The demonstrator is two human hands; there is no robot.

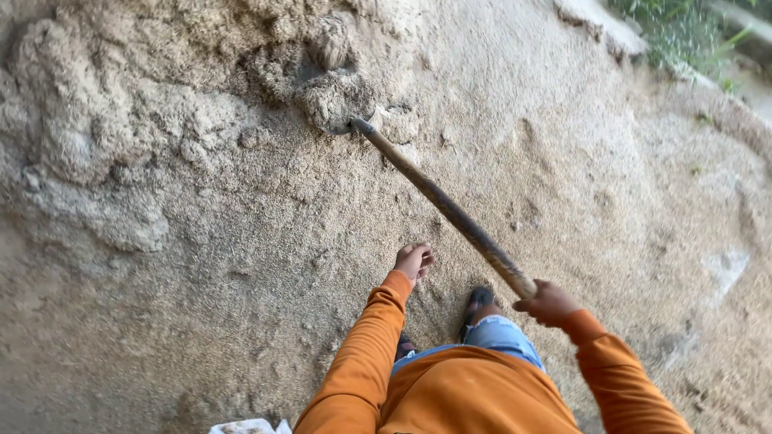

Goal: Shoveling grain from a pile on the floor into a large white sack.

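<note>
Your right hand (548, 303) is closed around the end of the hoe (442, 205), its blade buried in the sand (241, 201). Left hand (413, 261) hangs loosely curled, empty. Long, stiff, head-heavy, I'd judge: grip mid-shaft too.

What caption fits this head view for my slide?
Right hand grips a long wooden handle, its blade buried in clumped sand mix; left hand hangs free.

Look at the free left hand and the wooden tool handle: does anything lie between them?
Nothing visible does. The left hand hangs loosely curled, apart from the wooden handle, with only bare sandy ground showing between them. The right hand grips the handle's near end.
</note>
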